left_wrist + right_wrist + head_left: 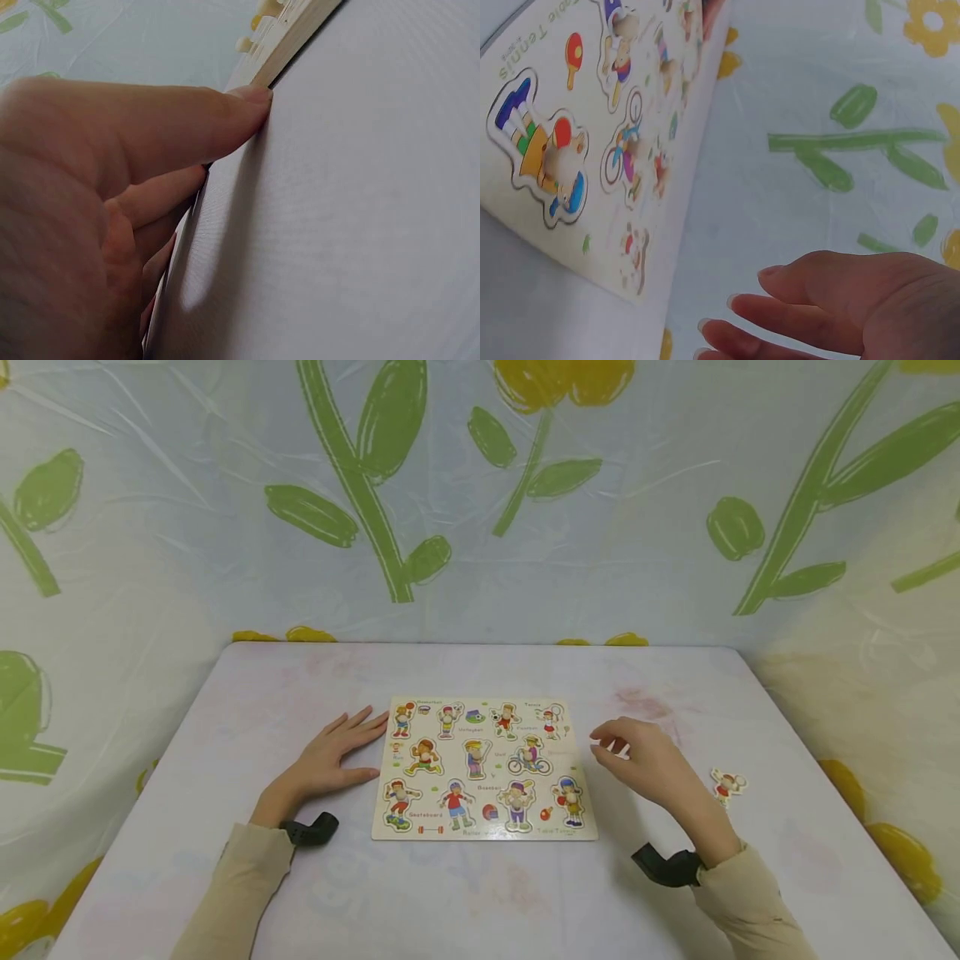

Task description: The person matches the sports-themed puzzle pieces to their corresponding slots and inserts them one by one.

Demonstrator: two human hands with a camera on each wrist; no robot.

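Note:
A wooden knob puzzle board (450,777) lies flat on the table, with sports-figure pieces in its cut-outs. At its left edge my left hand (330,764) rests on the table, fingers spread, thumb tip and fingertips at the edge. The left wrist view shows the thumb (187,124) against the board's side. To the right of the board my right hand (637,756) hovers with loosely bent fingers and holds nothing. A loose tennis-player puzzle piece (727,785) in red and white lies beyond that wrist. At the board's top right, the tennis spot (634,259) shows a printed figure without a knob.
The table (465,910) has a pale, faintly patterned cover. Behind and beside it hang sheets (600,577) printed with green leaves and yellow flowers. A black wrist mount sits on each forearm, the right one (667,867) low over the table.

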